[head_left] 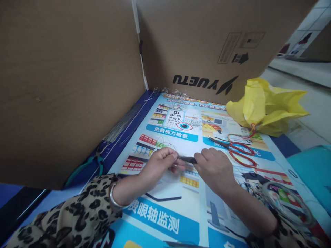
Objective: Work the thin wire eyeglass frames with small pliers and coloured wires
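Observation:
My right hand is closed around a dark, tapered metal tool that looks like needle-nose pliers; its handles are hidden in my fist. The narrow tip points left and meets the fingertips of my left hand. Thumb and forefinger of that left hand are pinched together at the tip. Thin wire loops show just beyond my left fingers, and whether they join what I pinch I cannot tell. Red-handled scissors lie beyond my right hand, and teal-handled pliers rest to the left.
Tall cardboard panels stand at the back and left. Straight wires lie along the left panel, and bent wire pieces lie at the back. A yellow crumpled bag and a wire coil are on the right, over a printed poster.

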`<state>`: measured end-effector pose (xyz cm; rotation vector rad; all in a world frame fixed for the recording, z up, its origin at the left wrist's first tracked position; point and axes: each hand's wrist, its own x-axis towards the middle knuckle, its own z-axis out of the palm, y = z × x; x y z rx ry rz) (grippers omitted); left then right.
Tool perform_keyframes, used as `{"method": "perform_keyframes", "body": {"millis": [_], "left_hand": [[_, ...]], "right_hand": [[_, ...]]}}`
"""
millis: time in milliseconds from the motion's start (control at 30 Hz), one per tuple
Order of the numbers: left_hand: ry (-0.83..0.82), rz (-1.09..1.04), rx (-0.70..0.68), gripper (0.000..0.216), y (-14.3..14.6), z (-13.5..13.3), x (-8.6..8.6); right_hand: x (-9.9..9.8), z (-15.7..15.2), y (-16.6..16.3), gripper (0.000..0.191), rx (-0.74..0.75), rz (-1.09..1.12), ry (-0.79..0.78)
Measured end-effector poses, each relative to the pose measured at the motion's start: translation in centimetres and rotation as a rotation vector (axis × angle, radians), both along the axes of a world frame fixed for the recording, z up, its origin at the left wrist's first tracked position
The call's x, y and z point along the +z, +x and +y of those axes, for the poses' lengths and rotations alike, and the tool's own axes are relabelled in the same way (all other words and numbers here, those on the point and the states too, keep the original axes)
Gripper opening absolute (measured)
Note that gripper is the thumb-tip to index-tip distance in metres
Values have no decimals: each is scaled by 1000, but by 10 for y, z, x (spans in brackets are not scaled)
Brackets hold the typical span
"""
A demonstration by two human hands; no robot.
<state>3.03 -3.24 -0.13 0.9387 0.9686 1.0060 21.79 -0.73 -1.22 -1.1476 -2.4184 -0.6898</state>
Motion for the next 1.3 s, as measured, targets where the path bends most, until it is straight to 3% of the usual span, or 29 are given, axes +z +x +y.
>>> {"method": "perform_keyframes", "body": {"millis": [300, 633, 967, 1300], "left_hand": [[-5, 109, -102, 22, -7, 4, -3], [97, 273, 0, 14, -1, -1, 3], [76, 205, -16, 18, -2, -1, 2], [48, 149, -52, 19, -4, 0, 4]], "right_hand": [[0, 2, 3, 19, -15, -77, 75], [3, -1, 1, 22, -29, -83, 107], [1, 1, 0, 27, -6, -54, 146], [-6, 2, 0, 17, 53, 25, 61]]}}
